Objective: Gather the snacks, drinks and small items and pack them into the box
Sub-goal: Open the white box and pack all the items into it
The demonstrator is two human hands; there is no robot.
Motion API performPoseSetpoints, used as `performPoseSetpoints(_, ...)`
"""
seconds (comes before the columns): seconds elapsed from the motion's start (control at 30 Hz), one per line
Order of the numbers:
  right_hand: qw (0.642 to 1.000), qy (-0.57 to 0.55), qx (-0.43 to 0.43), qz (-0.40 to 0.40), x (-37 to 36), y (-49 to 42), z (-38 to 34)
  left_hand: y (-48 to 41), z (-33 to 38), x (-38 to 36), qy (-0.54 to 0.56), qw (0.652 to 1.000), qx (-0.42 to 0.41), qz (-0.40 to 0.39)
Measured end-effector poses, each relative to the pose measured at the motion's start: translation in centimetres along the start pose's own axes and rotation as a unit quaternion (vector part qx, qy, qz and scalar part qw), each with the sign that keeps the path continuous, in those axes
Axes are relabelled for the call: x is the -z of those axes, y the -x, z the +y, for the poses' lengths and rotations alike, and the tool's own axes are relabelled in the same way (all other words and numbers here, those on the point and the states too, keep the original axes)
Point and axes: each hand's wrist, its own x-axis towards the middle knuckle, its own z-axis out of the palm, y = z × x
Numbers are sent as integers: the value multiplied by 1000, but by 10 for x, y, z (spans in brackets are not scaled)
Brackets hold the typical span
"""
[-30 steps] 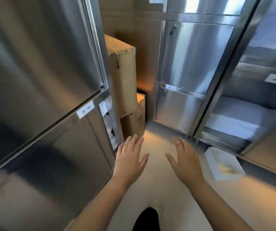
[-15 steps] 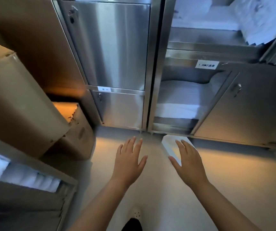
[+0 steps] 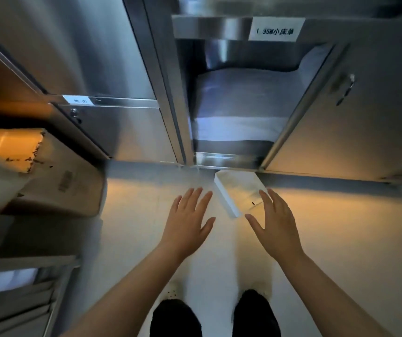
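L hand (image 3: pixel 185 222) & R hand (image 3: pixel 275 227) both spread, palms down, empty; white box (image 3: pixel 236 190) on floor (image 3: pixel 141 203) just past R fingertips, at foot of steel cabinet (image 3: pixel 340 132), so best crouch, grip both long sides, lift level.

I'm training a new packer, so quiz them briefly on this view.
1. True or false: the left hand holds something.
2. Which hand overlaps the white box on the floor in this view? A left, B right hand.
3. Fill in: the open steel cabinet compartment holds folded white ____.
Key: 1 false; 2 B; 3 linen.
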Motion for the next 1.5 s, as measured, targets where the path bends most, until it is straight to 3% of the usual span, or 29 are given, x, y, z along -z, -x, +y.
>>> performPoseSetpoints(0.37, 997, 32, 0, -74, -221, -106, 176, -138, 11, -288, 24, 996, -58, -63)
performPoseSetpoints(0.57, 993, 56, 12, -102, -364, -157, 245, -196, -20, -447, -37, 989, -109, -89)
performPoseSetpoints(0.77, 989, 77, 79, -96, -468, -204, 293, -252, -45, -564, -90, 978, -173, -70)
performPoseSetpoints(1.03, 986, 94, 123, -60, -525, -231, 326, -295, -60, -627, -100, 961, -255, -25)
performPoseSetpoints(1.1, 987, 80, 138, -25, -528, -232, 328, -299, -63, -629, -93, 953, -289, 11)
performPoseSetpoints(1.2, 986, 78, 142, 33, -531, -229, 326, -298, -68, -624, -106, 950, -293, -14)
performPoseSetpoints(1.33, 986, 113, 118, 15, -536, -221, 322, -287, -61, -622, -110, 942, -316, -12)
performPoseSetpoints(1.5, 973, 146, 173, 41, -532, -201, 320, -267, -58, -622, -71, 934, -350, 12)
